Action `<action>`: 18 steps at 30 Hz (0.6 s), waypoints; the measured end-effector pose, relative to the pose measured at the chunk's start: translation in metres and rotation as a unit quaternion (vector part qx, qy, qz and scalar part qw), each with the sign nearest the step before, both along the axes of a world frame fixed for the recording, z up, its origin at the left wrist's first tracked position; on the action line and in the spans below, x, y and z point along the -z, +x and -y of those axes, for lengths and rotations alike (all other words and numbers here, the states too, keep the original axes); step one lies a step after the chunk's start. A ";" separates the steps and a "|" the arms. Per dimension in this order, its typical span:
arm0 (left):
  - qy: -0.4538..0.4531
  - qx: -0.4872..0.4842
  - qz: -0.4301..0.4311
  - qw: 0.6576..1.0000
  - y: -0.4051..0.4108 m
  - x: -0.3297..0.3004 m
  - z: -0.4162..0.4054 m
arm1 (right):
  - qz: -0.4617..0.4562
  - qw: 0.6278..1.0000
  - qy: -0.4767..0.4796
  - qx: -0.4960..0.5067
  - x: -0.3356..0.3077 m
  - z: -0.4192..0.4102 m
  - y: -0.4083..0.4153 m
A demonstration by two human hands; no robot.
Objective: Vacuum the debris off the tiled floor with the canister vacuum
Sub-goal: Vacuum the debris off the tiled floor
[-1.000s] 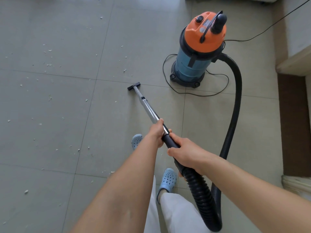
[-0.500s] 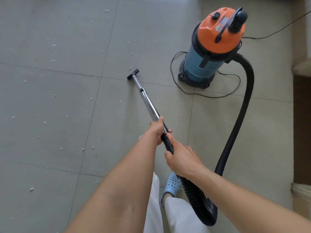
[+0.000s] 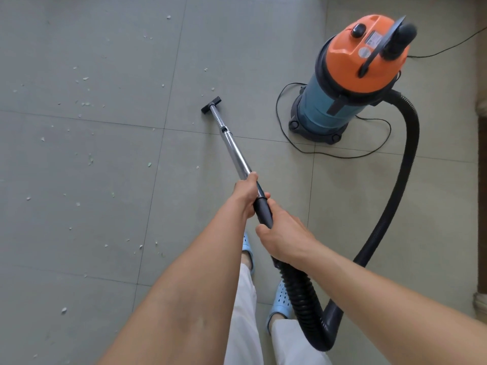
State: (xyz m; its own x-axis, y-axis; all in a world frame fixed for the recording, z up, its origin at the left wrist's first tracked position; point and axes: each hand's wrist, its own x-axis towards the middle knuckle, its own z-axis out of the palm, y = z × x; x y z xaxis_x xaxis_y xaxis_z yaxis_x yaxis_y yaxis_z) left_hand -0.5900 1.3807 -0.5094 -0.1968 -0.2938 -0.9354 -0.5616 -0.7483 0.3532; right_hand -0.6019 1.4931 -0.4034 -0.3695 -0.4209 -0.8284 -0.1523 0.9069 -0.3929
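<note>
Left hand (image 3: pixel 243 197) curled tight round the shiny metal tube (image 3: pixel 233 151), just above the black handle part. Right hand (image 3: pixel 283 237) wrapped round the black handle lower down, right where the ribbed hose (image 3: pixel 407 164) begins. Both holding on, nothing loose.

Out along the tube: small black nozzle (image 3: pixel 211 104) flat on the tiled floor (image 3: pixel 105 167), near where the tile lines cross. A few white bits close by it, just ahead and to the side.

Further out to the left: lots of little white bits of debris (image 3: pixel 84 104) scattered over the tiles, some far up, some low near the blue shoes (image 3: pixel 280 302). Not picked up yet.

Over on the right: canister vacuum (image 3: pixel 350 83), orange top and blue body, standing upright with its thin cord (image 3: pixel 329 154) looped round it. Floor beside it looking mostly clean.

Probably only a small part done. Most of the left side left to sweep.
</note>
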 end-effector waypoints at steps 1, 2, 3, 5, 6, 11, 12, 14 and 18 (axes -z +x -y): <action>-0.004 0.002 -0.001 1.000 -0.002 0.001 0.009 | 0.010 1.000 -0.004 0.017 0.003 0.009 -0.001; -0.007 0.002 -0.001 1.000 -0.004 0.001 0.019 | 0.020 0.999 -0.009 0.032 0.005 0.018 -0.002; -0.010 0.002 -0.001 1.000 -0.006 0.001 0.027 | 0.028 0.999 -0.013 0.044 0.006 0.026 -0.003; -0.008 0.004 -0.001 1.000 -0.010 0.002 0.045 | 0.024 0.999 -0.012 0.042 0.009 0.044 -0.005; -0.004 0.005 -0.002 1.000 -0.012 0.002 0.051 | 0.016 0.999 -0.006 0.034 0.009 0.050 -0.007; 0.003 0.017 -0.006 1.000 -0.026 0.007 0.084 | -0.005 1.000 0.006 0.015 0.012 0.082 -0.020; 0.002 0.020 -0.006 1.000 -0.030 0.008 0.092 | -0.006 1.000 0.005 0.018 0.014 0.089 -0.023; 0.004 0.023 -0.008 1.000 -0.038 0.009 0.106 | -0.008 1.000 0.003 0.024 0.017 0.102 -0.031; -0.002 0.031 -0.004 0.999 -0.055 0.011 0.138 | -0.004 0.999 0.000 0.036 0.023 0.135 -0.046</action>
